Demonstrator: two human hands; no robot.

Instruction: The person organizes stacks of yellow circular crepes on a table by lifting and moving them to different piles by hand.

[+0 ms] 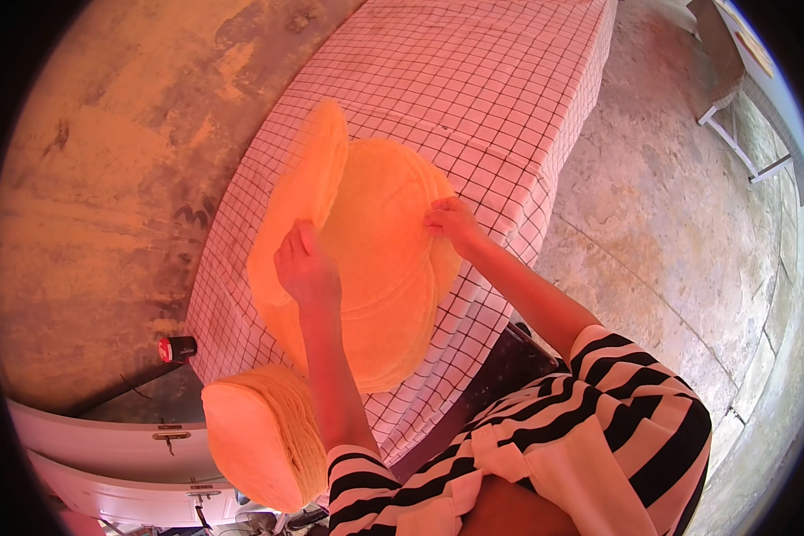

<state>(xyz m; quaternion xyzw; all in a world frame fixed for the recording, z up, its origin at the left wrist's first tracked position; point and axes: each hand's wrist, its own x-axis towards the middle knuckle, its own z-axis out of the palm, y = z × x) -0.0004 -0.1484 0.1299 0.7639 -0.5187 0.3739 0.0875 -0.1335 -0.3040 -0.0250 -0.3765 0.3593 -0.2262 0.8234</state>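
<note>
Nearest the person, a thick stack of flatbreads (259, 438) sat at the desk's (473, 98) near end. Beyond it, the left hand (305, 268) gripped a lifted flatbread (304, 192) with its fingers, while the right hand (456, 223) pinched the edge of the spread flatbreads (393, 268) lying on the checked cloth.

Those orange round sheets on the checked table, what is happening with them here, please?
A person in a striped top works with both bare hands at a table covered with a checked cloth. The left hand lifts one thin orange round sheet up on its edge. The right hand touches the right rim of the spread sheets, which overlap flat on the cloth. A thick stack of the same sheets stands at the near left end of the table.
</note>
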